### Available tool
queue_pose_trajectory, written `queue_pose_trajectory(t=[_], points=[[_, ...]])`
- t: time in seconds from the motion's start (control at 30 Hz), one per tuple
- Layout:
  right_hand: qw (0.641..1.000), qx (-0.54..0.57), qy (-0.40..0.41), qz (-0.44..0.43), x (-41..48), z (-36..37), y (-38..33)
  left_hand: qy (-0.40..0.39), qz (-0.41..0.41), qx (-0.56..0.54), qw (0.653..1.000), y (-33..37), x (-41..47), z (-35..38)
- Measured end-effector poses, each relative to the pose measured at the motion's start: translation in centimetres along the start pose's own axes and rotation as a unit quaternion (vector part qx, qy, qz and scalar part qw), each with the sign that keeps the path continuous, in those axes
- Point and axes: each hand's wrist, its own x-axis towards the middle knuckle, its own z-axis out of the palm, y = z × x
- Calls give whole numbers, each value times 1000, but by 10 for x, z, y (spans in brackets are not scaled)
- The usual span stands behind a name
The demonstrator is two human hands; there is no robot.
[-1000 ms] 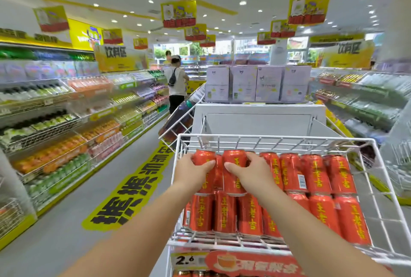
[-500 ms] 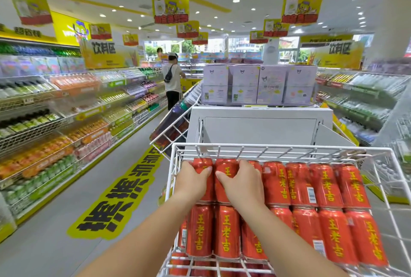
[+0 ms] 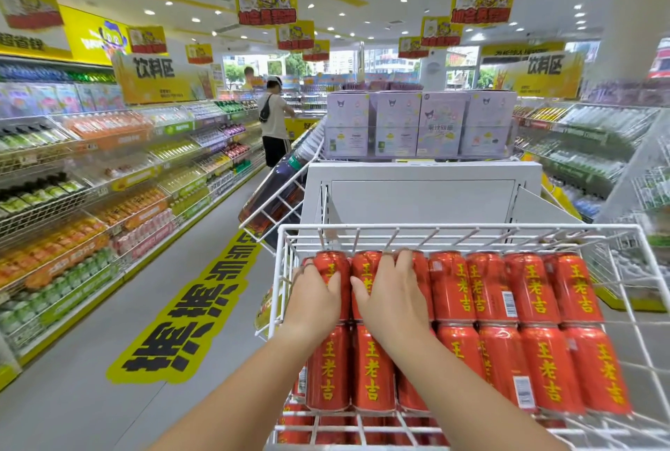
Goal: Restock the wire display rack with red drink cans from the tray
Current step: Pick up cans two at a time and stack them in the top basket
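A white wire display rack (image 3: 460, 233) stands right in front of me, its sloped top shelf filled with two rows of red drink cans (image 3: 525, 291) with yellow lettering. My left hand (image 3: 315, 300) grips the far-row can (image 3: 331, 269) at the shelf's left end, fingers wrapped round its left side. My right hand (image 3: 393, 300) lies over the two cans (image 3: 366, 269) beside it, fingers reaching to their tops. Both hands press the cans against the rack's back rail. More red cans show on a lower shelf. No tray is in view.
A grey aisle with a yellow floor sticker (image 3: 188, 309) runs along the left, lined by drink shelves (image 3: 90, 204). A person (image 3: 273, 130) stands far down it. Behind the rack are a white cabinet (image 3: 422, 193), purple boxes (image 3: 420, 124) and a tilted wire basket of dark bottles (image 3: 275, 197).
Both hands with their cans slid further back and down on the top shelf, against the back rail. My view tilted down and moved closer to the rack.
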Motion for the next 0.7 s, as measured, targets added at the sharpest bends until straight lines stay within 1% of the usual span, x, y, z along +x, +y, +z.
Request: queue_pose_trajectory(t=[0.1, 0.23, 0.37, 0.43, 0.5, 0.6, 0.7], points=[[999, -10, -12, -40, -2, 1, 9, -7, 20, 14, 1000, -4, -4, 1], [997, -22, -37, -71, -2, 0, 16, -17, 37, 28, 999, -7, -12, -1], [991, -63, -60, -105, -1, -4, 18, -27, 32, 41, 998, 1, -19, -6], [988, -62, -81, -119, -3, -9, 21, -35, 17, 38, 999, 1, -21, -9], [983, -65, -94, -143, -11, -15, 29, -42, 26, 50, 998, 1, -26, -12], [976, -105, -82, -175, -26, -22, 46, -64, 79, 130, 986, 2, -42, -16], [963, -158, -74, -205, -38, -25, 63, -65, 152, 255, 953, -1, -62, -18]])
